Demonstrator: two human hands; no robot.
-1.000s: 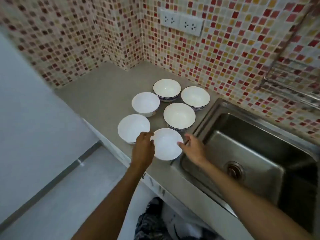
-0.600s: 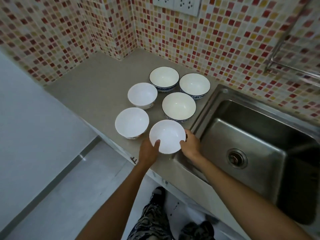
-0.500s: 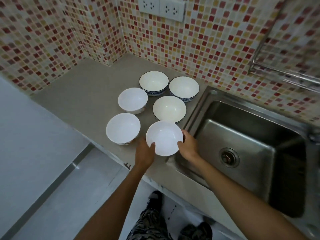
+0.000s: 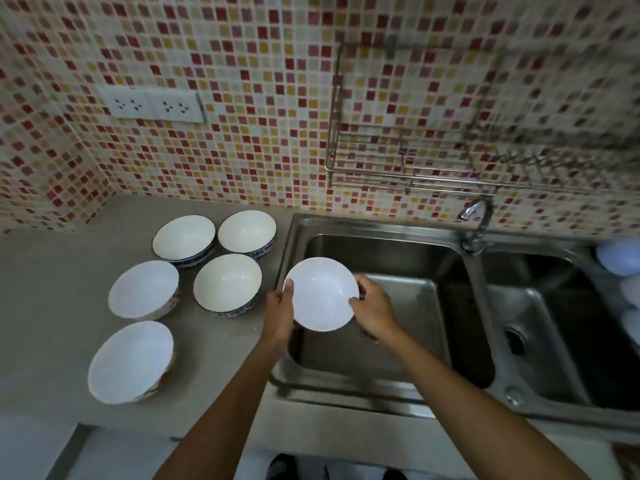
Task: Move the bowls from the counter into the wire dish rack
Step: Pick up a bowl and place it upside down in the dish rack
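The left hand (image 4: pixel 278 311) and right hand (image 4: pixel 372 308) both held 1 white bowl (image 4: pixel 320 294) up over the sink (image 4: pixel 367 341). 5 more bowls (image 4: pixel 227 284) sat on the bench (image 4: pixel 52 299) to the left. The wire dish rack (image 4: pixel 433 157) hung on the far wall.

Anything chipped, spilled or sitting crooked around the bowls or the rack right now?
Nothing stands out. Both hands, left hand and right hand, grip a white bowl over the sink. Five bowls sit upright on the counter, no visible chips or spills. The wire rack hangs level on the wall.
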